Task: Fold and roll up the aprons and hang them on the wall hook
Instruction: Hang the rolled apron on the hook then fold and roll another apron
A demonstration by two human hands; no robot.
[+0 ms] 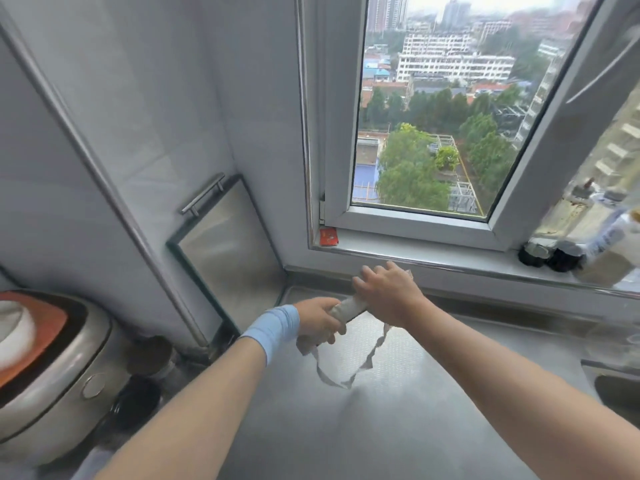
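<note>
A pale apron (pixel 349 309) is rolled into a tight tube and held above the steel counter (pixel 346 427). My left hand (pixel 320 320), with a blue band at the wrist, grips the lower left end of the roll. My right hand (pixel 388 294) wraps over its upper right end, just below the window sill. The apron's thin strap (pixel 346 374) hangs down in a loop between my forearms, its low point close to the counter. No wall hook is in view.
A rice cooker (pixel 52 368) with an orange inner lid stands at the left. A steel board (pixel 228 258) with a handle leans against the wall. Jars and bottles (pixel 568 251) crowd the sill at right. A sink edge (pixel 616 386) shows at far right.
</note>
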